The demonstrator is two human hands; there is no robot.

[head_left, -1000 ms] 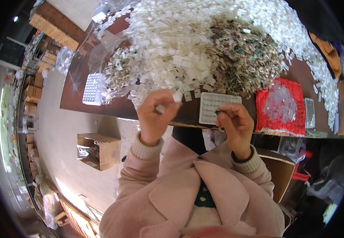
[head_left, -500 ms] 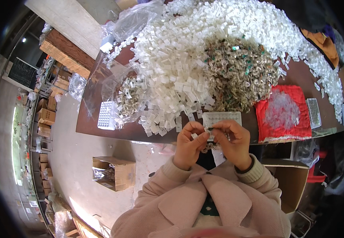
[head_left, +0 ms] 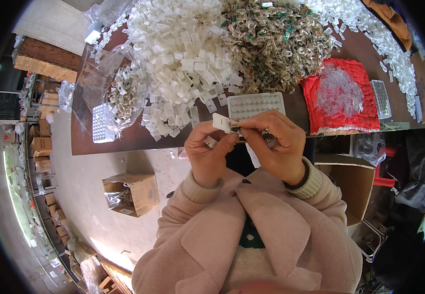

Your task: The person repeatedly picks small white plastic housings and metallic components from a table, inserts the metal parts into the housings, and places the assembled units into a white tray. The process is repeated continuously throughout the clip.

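- Left hand [head_left: 207, 152] pinching small white plastic clip [head_left: 221, 122], just near of white tray [head_left: 255, 104]
- Right hand [head_left: 276, 147] gripping small dark part [head_left: 266, 137] against clip
- Best held steady, aligned squarely before pressing

Plastic clips pile [head_left: 183, 54] sat left of wire parts heap [head_left: 276, 39] on table [head_left: 105, 142]. Grid tray [head_left: 255, 104] lay just before both; cloth pad [head_left: 342, 98] right of the tray. Cardboard box [head_left: 131, 193] on floor, below table's edge.

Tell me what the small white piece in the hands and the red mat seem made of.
White piece: likely moulded plastic, matte, with crisp square edges. Red mat: apparently quilted fabric, going by stitched lines and a soft frayed edge.
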